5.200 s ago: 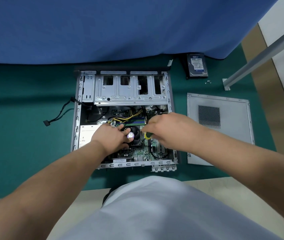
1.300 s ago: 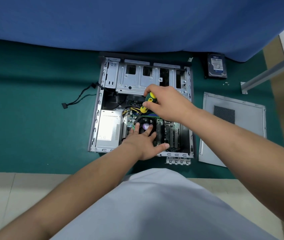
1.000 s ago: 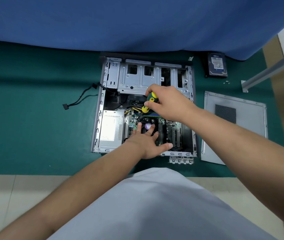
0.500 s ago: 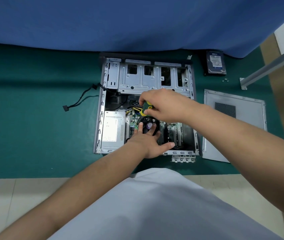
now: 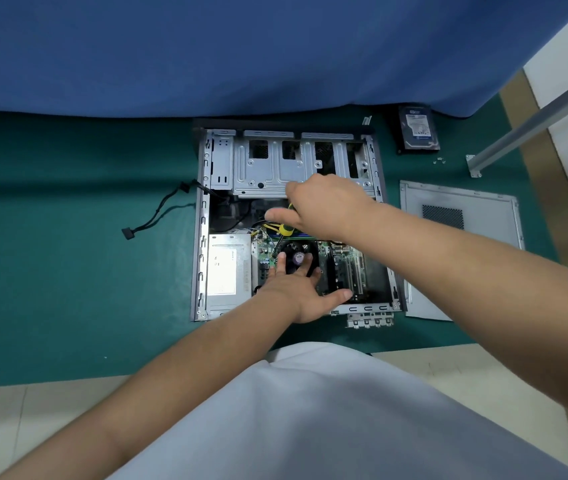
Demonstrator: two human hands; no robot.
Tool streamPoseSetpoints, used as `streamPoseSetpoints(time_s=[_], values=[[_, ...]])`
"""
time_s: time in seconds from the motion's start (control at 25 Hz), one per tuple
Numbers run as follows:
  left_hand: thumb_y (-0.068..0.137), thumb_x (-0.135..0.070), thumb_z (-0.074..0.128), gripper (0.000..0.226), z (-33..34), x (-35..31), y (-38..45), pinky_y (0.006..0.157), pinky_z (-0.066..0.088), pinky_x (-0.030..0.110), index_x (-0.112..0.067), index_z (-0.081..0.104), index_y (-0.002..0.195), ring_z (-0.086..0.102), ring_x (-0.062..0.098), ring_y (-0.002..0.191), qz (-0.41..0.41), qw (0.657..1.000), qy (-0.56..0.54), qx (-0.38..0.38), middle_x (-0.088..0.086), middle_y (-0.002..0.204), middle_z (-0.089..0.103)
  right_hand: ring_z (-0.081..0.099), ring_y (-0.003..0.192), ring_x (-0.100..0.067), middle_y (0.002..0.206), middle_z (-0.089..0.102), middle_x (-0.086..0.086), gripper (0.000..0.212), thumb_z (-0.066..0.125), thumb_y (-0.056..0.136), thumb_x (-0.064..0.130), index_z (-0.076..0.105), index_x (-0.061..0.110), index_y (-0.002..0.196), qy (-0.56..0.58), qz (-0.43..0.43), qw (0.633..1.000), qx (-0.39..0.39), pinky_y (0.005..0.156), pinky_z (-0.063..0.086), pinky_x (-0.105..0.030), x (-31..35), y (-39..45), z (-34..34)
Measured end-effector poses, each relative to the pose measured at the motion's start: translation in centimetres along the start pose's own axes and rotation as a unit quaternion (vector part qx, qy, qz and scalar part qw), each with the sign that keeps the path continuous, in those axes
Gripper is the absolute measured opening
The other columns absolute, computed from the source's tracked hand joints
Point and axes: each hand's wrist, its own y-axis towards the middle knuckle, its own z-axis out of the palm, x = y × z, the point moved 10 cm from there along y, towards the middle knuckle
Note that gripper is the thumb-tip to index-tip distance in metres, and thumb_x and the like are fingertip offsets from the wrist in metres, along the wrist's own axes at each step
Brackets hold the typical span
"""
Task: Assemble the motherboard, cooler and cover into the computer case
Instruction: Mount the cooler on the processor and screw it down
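left hand (image 5: 296, 289) flat on cooler fan (image 5: 298, 258), fingers spread, right hand (image 5: 327, 206) gripping yellow-green screwdriver (image 5: 286, 230) over motherboard (image 5: 341, 268), hard drive (image 5: 418, 131) label too blurry to read

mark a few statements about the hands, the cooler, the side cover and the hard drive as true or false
1. The right hand grips a screwdriver. True.
2. The left hand lifts the cooler clear of the case. False: its straight fingers rest on the cooler, which sits on the motherboard.
3. The side cover is fitted on the computer case. False: it lies flat on the green mat to the case's right.
4. The hard drive lies outside the case. True.
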Motion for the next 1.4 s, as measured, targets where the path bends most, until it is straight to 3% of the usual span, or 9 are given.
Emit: streamPoseSetpoints(time_s=[0.12,0.24,0.4,0.6,0.84,0.92,1.04,1.2,1.4], values=[[0.069,-0.102,0.010,0.111,0.1,0.2,0.2,0.123,-0.010,0.056,-0.041,0.010,0.162,-0.031,0.036,0.150,0.001,1.000,-0.012,-0.004,-0.016,0.168,-0.018,0.059,0.103,-0.028,0.119,0.055,-0.002,0.036,0.064,0.097,0.044,0.058,0.026,0.127,0.019,-0.127,0.989,0.075,0.078,0.048,-0.037,1.2,-0.1,-0.8],[0.070,-0.101,0.011,0.109,0.0,0.4,0.3,0.123,-0.010,0.056,-0.042,0.010,0.161,-0.031,0.035,0.150,0.002,1.000,-0.015,-0.005,-0.017,0.168,-0.016,0.058,0.116,-0.027,0.130,0.059,0.000,0.042,0.064,0.097,0.022,0.058,0.034,0.136,-0.019,-0.168,0.982,0.084,0.092,0.052,-0.044,1.8,-0.3,-1.6],[0.072,-0.100,0.012,0.107,0.0,0.6,0.2,0.123,-0.008,0.055,-0.042,0.013,0.161,-0.028,0.034,0.152,0.001,1.000,-0.017,-0.009,-0.018,0.168,-0.015,0.063,0.096,-0.033,0.093,0.062,-0.004,0.028,0.055,0.099,0.039,0.065,0.024,0.120,-0.022,-0.099,0.995,0.004,0.070,0.048,-0.037,1.9,0.2,-2.1],[0.074,-0.098,0.017,0.104,-0.3,0.5,0.0,0.123,-0.009,0.054,-0.041,0.016,0.162,-0.028,0.033,0.152,0.006,1.000,-0.021,-0.009,-0.018,0.169,-0.013,0.043,0.061,-0.025,0.061,0.037,0.001,0.061,0.030,0.105,0.060,0.043,0.017,0.065,-0.086,0.014,0.994,-0.065,0.051,0.023,-0.030,2.1,0.5,-1.8],[0.076,-0.098,0.014,0.102,-0.3,0.6,0.0,0.123,-0.010,0.054,-0.043,0.015,0.161,-0.028,0.032,0.152,0.009,1.000,-0.014,-0.012,-0.019,0.168,-0.014,0.059,0.110,-0.023,0.133,0.052,0.004,0.037,0.065,0.097,0.035,0.059,0.036,0.134,-0.013,-0.182,0.979,0.091,0.085,0.053,-0.041,2.4,-0.9,-1.0],[0.075,-0.098,0.013,0.102,-0.3,0.6,-0.1,0.123,-0.010,0.053,-0.044,0.014,0.161,-0.028,0.032,0.152,0.009,1.000,-0.013,-0.013,-0.019,0.168,-0.014,0.060,0.113,-0.025,0.130,0.058,0.003,0.039,0.063,0.097,0.022,0.061,0.035,0.134,-0.025,-0.187,0.978,0.086,0.089,0.053,-0.043,2.3,-0.9,-1.2],[0.077,-0.097,0.015,0.099,-0.3,0.7,-0.1,0.124,-0.009,0.053,-0.043,0.015,0.161,-0.027,0.031,0.153,0.008,1.000,-0.014,-0.015,-0.019,0.168,-0.014,0.062,0.092,-0.031,0.098,0.065,-0.004,0.027,0.054,0.102,0.043,0.067,0.025,0.119,-0.024,-0.101,0.994,0.036,0.073,0.051,-0.038,1.5,-0.3,-1.2],[0.077,-0.096,0.017,0.099,-0.4,0.8,-0.1,0.125,-0.008,0.052,-0.043,0.018,0.161,-0.026,0.031,0.153,0.006,1.000,-0.018,-0.017,-0.019,0.168,-0.012,0.045,0.057,-0.024,0.065,0.049,0.000,0.061,0.028,0.104,0.062,0.060,0.017,0.077,-0.069,0.016,0.997,-0.019,0.051,0.027,-0.030,1.2,0.0,-0.2],[0.078,-0.096,0.016,0.098,-0.4,0.7,-0.1,0.124,-0.009,0.053,-0.043,0.016,0.161,-0.025,0.031,0.153,0.011,1.000,-0.016,-0.024,-0.020,0.168,-0.012,0.059,0.098,-0.025,0.119,0.056,0.001,0.036,0.063,0.096,0.051,0.060,0.033,0.127,0.031,-0.117,0.990,0.067,0.076,0.048,-0.036,1.5,0.2,-0.8]])
